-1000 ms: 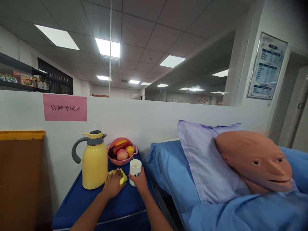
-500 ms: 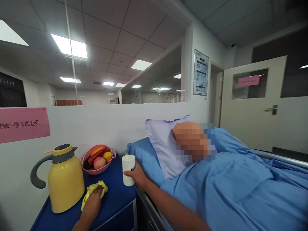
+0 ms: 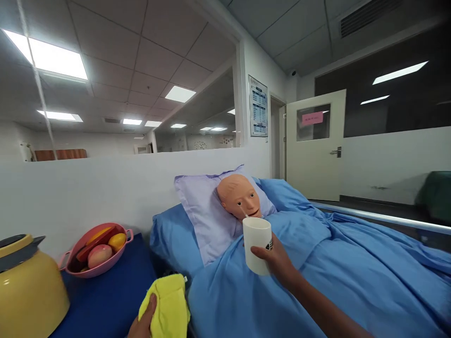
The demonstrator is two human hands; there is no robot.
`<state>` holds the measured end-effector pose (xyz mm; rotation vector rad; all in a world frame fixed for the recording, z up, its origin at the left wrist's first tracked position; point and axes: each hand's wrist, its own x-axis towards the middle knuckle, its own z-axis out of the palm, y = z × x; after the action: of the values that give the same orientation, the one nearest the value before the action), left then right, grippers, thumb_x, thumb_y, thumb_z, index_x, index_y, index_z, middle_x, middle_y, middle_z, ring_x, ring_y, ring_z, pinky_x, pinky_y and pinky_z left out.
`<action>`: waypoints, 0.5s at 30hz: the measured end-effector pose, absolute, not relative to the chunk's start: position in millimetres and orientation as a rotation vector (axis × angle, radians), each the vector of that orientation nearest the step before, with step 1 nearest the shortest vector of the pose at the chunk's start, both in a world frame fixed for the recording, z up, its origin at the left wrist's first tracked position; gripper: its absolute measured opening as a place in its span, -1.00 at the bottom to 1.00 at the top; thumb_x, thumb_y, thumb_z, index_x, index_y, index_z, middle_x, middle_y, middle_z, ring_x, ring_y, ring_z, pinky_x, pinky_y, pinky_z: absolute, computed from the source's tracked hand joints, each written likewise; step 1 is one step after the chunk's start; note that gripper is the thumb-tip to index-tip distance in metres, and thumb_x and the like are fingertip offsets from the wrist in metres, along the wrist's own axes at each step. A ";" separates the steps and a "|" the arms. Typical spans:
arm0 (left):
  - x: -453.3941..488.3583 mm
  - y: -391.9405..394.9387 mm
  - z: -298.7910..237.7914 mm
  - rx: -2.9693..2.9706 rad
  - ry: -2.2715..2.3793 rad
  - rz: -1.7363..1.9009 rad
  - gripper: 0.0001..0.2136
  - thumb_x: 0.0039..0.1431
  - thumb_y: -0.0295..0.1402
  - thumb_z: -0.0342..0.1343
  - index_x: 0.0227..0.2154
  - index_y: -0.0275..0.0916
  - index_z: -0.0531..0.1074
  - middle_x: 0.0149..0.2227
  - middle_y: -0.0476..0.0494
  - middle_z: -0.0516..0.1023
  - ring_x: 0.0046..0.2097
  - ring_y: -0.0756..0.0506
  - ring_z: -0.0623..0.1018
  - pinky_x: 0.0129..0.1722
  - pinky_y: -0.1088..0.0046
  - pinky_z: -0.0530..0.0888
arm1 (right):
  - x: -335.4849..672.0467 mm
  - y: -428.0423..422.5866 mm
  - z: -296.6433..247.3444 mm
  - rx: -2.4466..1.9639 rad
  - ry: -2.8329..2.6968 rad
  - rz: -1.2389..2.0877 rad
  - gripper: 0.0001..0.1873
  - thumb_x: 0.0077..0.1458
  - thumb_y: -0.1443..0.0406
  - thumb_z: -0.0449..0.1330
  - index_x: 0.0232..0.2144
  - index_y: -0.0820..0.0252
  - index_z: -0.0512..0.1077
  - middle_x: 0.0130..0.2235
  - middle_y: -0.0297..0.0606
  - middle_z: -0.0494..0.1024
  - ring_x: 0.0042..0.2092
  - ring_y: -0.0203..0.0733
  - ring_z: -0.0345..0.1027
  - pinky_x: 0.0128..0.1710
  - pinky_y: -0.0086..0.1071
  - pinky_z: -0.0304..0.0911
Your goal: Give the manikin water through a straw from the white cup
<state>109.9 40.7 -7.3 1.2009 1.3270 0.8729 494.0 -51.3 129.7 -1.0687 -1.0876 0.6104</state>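
Note:
A white mug (image 3: pixel 256 249) with a dark printed mark is gripped by my right hand (image 3: pixel 278 260), upright above the blue blanket. Out of its rim leans a thin pale straw (image 3: pixel 244 212), pointing toward the head of a training manikin (image 3: pixel 234 195). The manikin lies on a lilac pillow (image 3: pixel 197 199), just behind the mug. Low in the view, my left hand (image 3: pixel 143 321) pinches a folded bright yellow cloth (image 3: pixel 169 305) between thumb and fingers, held up by the bed's near side. Its fingers behind the cloth are hidden.
On the blue bedside cabinet (image 3: pixel 109 300) stand a yellow thermos jug (image 3: pixel 31 291) and a pink basket (image 3: pixel 102 270) of fruit. A blue blanket (image 3: pixel 317 277) covers the bed. A metal rail (image 3: pixel 387 218) runs along its far side, with a door (image 3: pixel 313 164) beyond.
The mug has moved right from beside the cabinet to in front of the manikin's head. My left hand has lifted the cloth off the cabinet and moved right. The view has turned right.

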 end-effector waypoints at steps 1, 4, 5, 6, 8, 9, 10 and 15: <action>135.3 40.0 -2.6 1.096 1.229 0.858 -0.29 0.01 0.31 -0.14 0.03 -0.02 0.48 -0.01 -0.23 0.58 0.17 -0.38 0.43 0.12 0.00 0.41 | 505.9 -55.4 126.2 -1.085 -1.068 0.598 -0.35 -0.25 0.08 0.38 -0.09 0.19 0.36 -0.29 -0.15 0.55 -0.29 0.02 0.45 -0.33 -0.16 0.37; 207.8 32.2 18.4 0.819 0.904 0.827 -0.30 0.09 0.24 -0.10 0.11 -0.14 0.42 0.04 -0.31 0.54 0.16 -0.37 0.43 0.14 0.03 0.41 | 537.3 -63.8 117.4 -1.133 -1.017 0.558 -0.35 -0.26 0.07 0.38 -0.09 0.19 0.37 -0.29 -0.14 0.55 -0.28 0.05 0.45 -0.32 -0.14 0.37; 229.3 28.0 26.1 0.743 0.817 0.824 -0.30 0.11 0.21 -0.09 0.13 -0.18 0.40 0.05 -0.33 0.53 0.17 -0.36 0.42 0.15 0.04 0.41 | 546.2 -65.4 114.8 -1.146 -1.001 0.547 -0.36 -0.26 0.08 0.38 -0.11 0.19 0.38 -0.30 -0.14 0.55 -0.29 0.05 0.45 -0.33 -0.14 0.37; 249.0 23.7 33.4 0.681 0.738 0.841 -0.31 0.13 0.19 -0.07 0.15 -0.21 0.38 0.06 -0.35 0.52 0.17 -0.36 0.42 0.16 0.06 0.40 | 554.5 -66.3 112.3 -1.155 -0.989 0.544 -0.38 -0.26 0.08 0.39 -0.12 0.19 0.38 -0.30 -0.14 0.55 -0.30 0.05 0.45 -0.33 -0.14 0.37; 283.0 16.6 44.8 0.610 0.616 0.924 -0.38 0.18 0.07 0.03 0.20 -0.19 0.33 0.08 -0.31 0.50 0.16 -0.32 0.43 0.20 0.11 0.39 | 568.2 -66.3 107.4 -1.164 -0.965 0.554 -0.40 -0.25 0.08 0.38 -0.13 0.19 0.39 -0.30 -0.12 0.55 -0.30 0.05 0.45 -0.35 -0.14 0.37; 297.4 14.6 48.8 0.574 0.567 0.956 -0.40 0.19 0.03 0.06 0.22 -0.16 0.30 0.09 -0.29 0.50 0.15 -0.30 0.45 0.21 0.13 0.38 | 573.6 -65.3 105.0 -1.171 -0.954 0.568 -0.39 -0.24 0.08 0.38 -0.13 0.20 0.39 -0.30 -0.10 0.55 -0.30 0.05 0.46 -0.35 -0.14 0.37; 310.1 13.7 51.8 0.538 0.529 0.981 -0.41 0.21 0.00 0.08 0.24 -0.14 0.26 0.09 -0.26 0.50 0.13 -0.28 0.47 0.21 0.14 0.37 | 577.9 -63.7 102.8 -1.180 -0.946 0.582 -0.39 -0.23 0.08 0.38 -0.11 0.21 0.39 -0.29 -0.10 0.55 -0.30 0.04 0.46 -0.34 -0.15 0.37; 356.4 20.5 63.0 0.411 0.413 0.931 -0.45 0.27 -0.09 0.07 0.27 -0.12 0.19 0.03 -0.20 0.56 0.03 -0.19 0.55 0.20 0.21 0.39 | 585.1 -48.9 95.2 -1.187 -0.973 0.595 -0.38 -0.25 0.12 0.37 -0.11 0.25 0.39 -0.27 -0.12 0.57 -0.30 -0.03 0.44 -0.33 -0.21 0.37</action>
<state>356.4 20.5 63.0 0.4115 0.4133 0.9311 585.1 -48.9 95.2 -1.1872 -0.9727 0.5950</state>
